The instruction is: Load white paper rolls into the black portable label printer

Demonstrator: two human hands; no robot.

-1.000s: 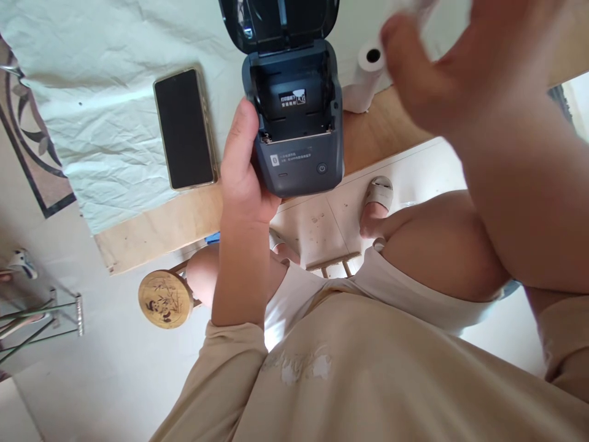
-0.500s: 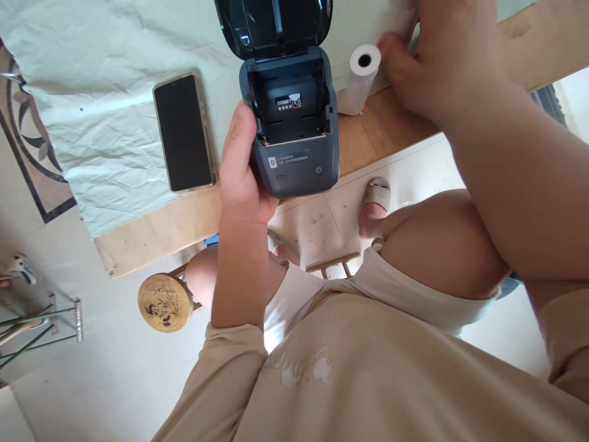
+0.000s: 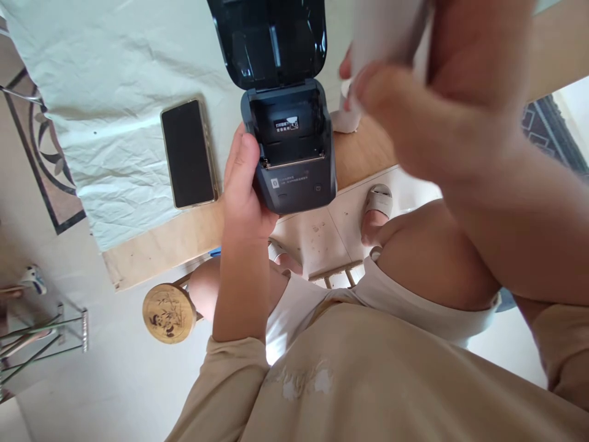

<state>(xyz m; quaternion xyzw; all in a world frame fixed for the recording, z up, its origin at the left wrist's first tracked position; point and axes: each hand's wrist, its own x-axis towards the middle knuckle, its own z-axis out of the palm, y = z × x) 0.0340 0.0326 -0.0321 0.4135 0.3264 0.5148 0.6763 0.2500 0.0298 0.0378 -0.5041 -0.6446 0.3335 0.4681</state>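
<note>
My left hand (image 3: 246, 181) is wrapped round the side of a dark portable printer (image 3: 299, 190). Its glossy black lid (image 3: 276, 46) is tipped back, and the paper bay shows a small label inside with no roll in it. Up at the right, my right hand (image 3: 414, 110) is closed round a white paper roll (image 3: 386, 31), blurred by motion and cut off by the top edge. Behind that hand stands another white paper roll (image 3: 346, 120), mostly hidden, close to the printer's right side.
A phone (image 3: 188, 153) lies on the pale green cloth (image 3: 124, 73) left of the printer. The wooden table edge (image 3: 161, 255) runs below it. A round wooden stool (image 3: 169, 313) stands by my leg, and a folding metal frame (image 3: 59, 331) is at the far left.
My right hand has lifted the paper roll nearer to the camera and to the left, now covering much of the standing roll. The printer sits slightly lower in view, still in my left hand.
</note>
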